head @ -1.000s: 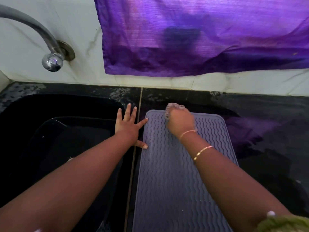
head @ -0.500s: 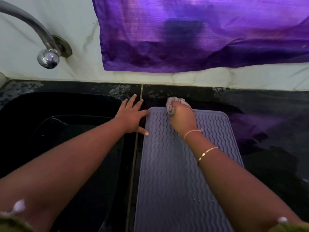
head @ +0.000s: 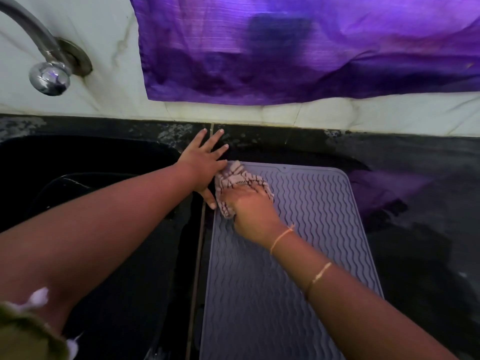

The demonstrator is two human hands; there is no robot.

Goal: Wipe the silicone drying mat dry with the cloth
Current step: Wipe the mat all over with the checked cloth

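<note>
A grey silicone drying mat [head: 311,229] with wavy ridges lies on the black counter, right of the sink. A pale checked cloth [head: 240,179] is bunched on the mat's far left corner. My right hand [head: 249,206] presses on the cloth from the near side, its fingers over it and partly hidden in the folds. My left hand [head: 205,162] lies flat with spread fingers on the counter at the mat's far left corner, its thumb along the mat's left edge.
A black sink [head: 91,203] sits to the left, with a metal tap [head: 48,74] on the white wall above it. A purple fabric [head: 311,53] hangs on the wall behind. The black counter [head: 420,229] extends to the right of the mat.
My right hand slid the cloth left to the mat's far left corner and spread it out. My left hand shifted farther back along the mat's edge.
</note>
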